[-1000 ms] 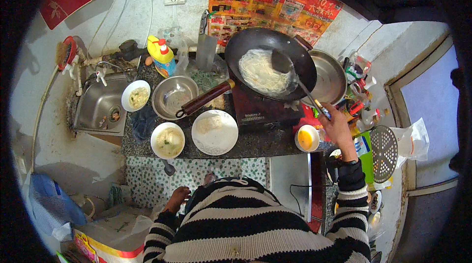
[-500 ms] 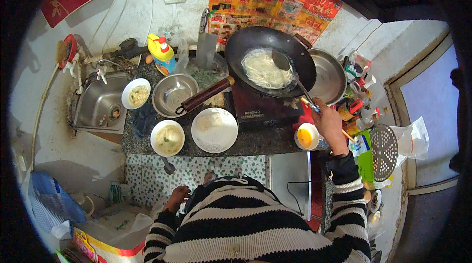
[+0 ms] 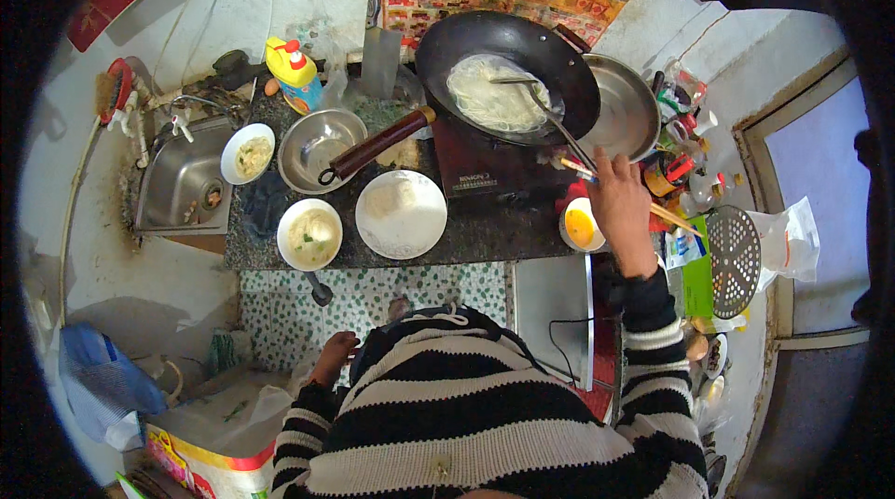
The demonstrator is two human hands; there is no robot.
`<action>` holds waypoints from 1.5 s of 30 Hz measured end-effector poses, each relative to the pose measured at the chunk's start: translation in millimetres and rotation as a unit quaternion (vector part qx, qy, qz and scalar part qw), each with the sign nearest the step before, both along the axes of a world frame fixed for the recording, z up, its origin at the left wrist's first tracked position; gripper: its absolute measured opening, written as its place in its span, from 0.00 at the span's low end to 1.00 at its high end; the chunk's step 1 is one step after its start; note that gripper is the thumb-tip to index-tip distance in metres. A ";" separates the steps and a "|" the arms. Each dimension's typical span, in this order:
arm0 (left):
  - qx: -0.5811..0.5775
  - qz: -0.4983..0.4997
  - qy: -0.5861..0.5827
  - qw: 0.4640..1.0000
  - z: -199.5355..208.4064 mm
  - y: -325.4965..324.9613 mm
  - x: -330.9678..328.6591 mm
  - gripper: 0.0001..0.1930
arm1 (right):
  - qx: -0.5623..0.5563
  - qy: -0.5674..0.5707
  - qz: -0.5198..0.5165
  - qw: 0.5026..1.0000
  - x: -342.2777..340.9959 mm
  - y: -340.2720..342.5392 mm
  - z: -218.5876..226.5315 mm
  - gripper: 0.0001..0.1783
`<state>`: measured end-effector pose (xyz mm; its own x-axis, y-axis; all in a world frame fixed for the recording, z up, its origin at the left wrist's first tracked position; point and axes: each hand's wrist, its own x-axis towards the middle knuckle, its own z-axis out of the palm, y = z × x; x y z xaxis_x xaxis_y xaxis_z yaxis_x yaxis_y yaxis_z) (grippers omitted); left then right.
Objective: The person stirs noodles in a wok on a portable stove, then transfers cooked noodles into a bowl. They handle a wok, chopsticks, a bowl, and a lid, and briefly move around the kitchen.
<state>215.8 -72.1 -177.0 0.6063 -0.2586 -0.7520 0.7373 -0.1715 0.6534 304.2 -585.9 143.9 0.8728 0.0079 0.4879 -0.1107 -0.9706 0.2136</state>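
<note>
My right hand is closed around the handle of a metal ladle. The ladle's head, seen nearly edge-on, rests among pale noodles in whitish liquid inside a black wok. The wok sits on a dark induction cooker, its wooden handle pointing left. Just beneath my right hand stands a small bowl with yellow-orange egg-like liquid. My left hand hangs low beside my body, its fingers loosely curled with nothing visible in them.
Along the counter are a flour-dusted white plate, two bowls of food, a steel basin and a sink. An upright cleaver stands behind. Chopsticks, bottles and a perforated metal disc crowd the right.
The ladle's head has turned from showing its round bowl to edge-on and shifted slightly left in the wok. My right hand has turned with the handle. The whole view has shifted a little.
</note>
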 end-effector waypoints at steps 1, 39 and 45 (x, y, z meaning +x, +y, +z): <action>0.014 0.010 -0.003 1.000 7.6 -3.5 -0.2 0.17 | 0.006 -0.017 -0.016 1.000 -6.0 10.9 11.1 0.18; 0.023 -0.017 -0.010 1.000 39.1 -3.6 -2.3 0.16 | 0.695 0.163 -0.171 0.679 42.5 -8.1 -275.6 0.23; 0.048 -0.002 -0.015 0.999 36.6 -4.7 -5.8 0.19 | 0.722 0.150 -0.169 0.654 42.2 14.8 -235.6 0.23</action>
